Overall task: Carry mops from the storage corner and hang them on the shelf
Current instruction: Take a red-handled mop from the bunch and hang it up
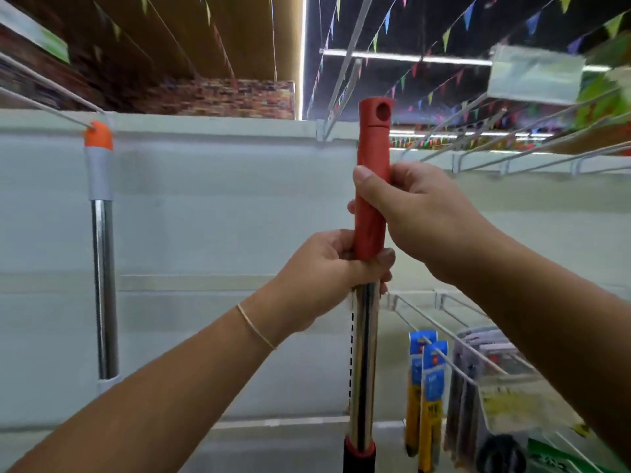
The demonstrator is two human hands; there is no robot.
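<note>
I hold a mop upright in front of a white shelf wall [222, 206]. Its handle has a red grip [373, 145] with a hanging hole at the top and a shiny metal pole [363, 363] below. My right hand [409, 206] grips the red part from the right, thumb in front. My left hand [327, 271] is wrapped round the pole just under the red grip. A wire hook [345, 70] sticks out from the shelf top just left of and above the hole. Another mop [102, 254] with an orange and grey cap hangs on a hook at the left. The mop heads are out of view.
More wire hooks [512, 141] jut out at the upper right, one with a clear price tag holder [536, 75]. Lower right hooks carry blue and yellow packets [425, 387] and grey packets [478, 363]. Bunting hangs from the ceiling.
</note>
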